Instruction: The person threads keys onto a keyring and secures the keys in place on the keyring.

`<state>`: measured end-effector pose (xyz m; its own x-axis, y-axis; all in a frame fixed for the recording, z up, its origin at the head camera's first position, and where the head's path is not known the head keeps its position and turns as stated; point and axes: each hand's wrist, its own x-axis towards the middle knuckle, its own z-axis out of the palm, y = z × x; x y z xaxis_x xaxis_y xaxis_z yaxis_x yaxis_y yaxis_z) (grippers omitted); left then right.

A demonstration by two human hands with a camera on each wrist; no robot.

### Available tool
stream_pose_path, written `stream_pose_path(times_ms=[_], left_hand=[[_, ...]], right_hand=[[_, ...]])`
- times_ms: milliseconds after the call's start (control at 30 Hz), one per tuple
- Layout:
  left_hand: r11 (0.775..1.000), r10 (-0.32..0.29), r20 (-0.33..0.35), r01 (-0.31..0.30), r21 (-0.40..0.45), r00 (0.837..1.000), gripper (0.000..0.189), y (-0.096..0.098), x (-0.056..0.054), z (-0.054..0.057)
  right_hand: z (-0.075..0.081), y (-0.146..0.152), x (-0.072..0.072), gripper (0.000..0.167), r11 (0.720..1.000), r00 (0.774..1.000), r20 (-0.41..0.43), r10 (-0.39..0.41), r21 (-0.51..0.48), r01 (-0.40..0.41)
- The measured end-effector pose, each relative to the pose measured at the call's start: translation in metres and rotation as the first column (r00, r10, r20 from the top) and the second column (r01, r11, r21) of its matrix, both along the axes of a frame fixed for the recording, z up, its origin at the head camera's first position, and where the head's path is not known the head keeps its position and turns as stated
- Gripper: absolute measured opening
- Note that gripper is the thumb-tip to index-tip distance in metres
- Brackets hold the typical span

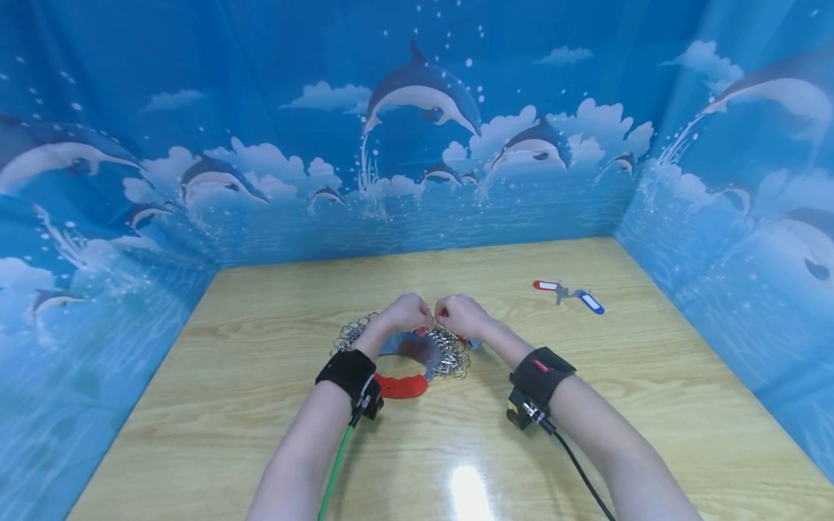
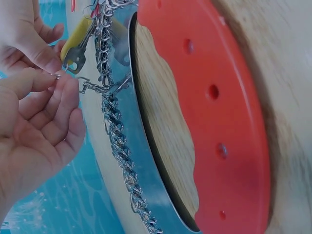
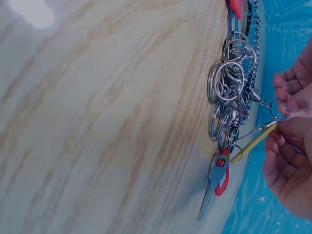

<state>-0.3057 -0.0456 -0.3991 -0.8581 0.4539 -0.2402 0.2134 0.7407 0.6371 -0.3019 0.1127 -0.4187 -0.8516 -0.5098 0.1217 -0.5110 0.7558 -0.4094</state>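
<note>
Both hands meet over a curved flat steel piece (image 1: 407, 346) with a red finger-grooved grip (image 2: 214, 92), lying on the table. Chained split rings and clasps (image 3: 229, 80) are heaped along it. My left hand (image 1: 407, 312) pinches a small metal ring (image 3: 278, 109), linked to a clasp on the chain. Against that ring, my right hand (image 1: 461, 315) pinches a key (image 2: 75, 56) with a yellow tag (image 3: 253, 142). Another key (image 3: 214, 168) with a red tag (image 3: 222, 185) hangs by the heap's end. Fingertips partly hide the ring in the head view.
At the table's back right lie keys with a red tag (image 1: 546, 285) and a blue tag (image 1: 591, 302). A blue dolphin-print curtain (image 1: 417, 202) borders the wood table (image 1: 260, 405) at the back and sides. Cables run from both wrist bands.
</note>
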Motion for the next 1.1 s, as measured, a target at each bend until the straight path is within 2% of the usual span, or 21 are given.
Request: stream_pose_path(times_ms=[200, 433, 800, 1100], left_hand=[[0.999, 0.023, -0.035, -0.025, -0.045, 0.999, 0.017, 0.0010, 0.0002, 0.0007], [0.996, 0.056, -0.027, -0.058, -0.066, 0.998, 0.019, 0.0023, 0.0014, 0.0009], [0.995, 0.015, -0.080, -0.022, -0.094, 0.997, 0.018, 0.0018, 0.0006, 0.0003], [0.993, 0.047, -0.080, -0.055, -0.107, 0.996, 0.025, 0.0010, 0.0001, -0.0010]], right_hand=[[0.0001, -0.0018, 0.0000, 0.008, 1.000, 0.999, -0.029, -0.014, -0.018, 0.013], [0.0000, -0.0023, -0.0007, 0.008, 0.999, 0.997, -0.071, -0.035, -0.022, 0.034], [0.0027, -0.0019, 0.0018, 0.008, 0.999, 0.998, -0.063, -0.010, -0.038, 0.008], [0.0031, -0.0042, 0.0020, 0.007, 1.000, 0.998, -0.065, -0.001, -0.015, 0.000]])
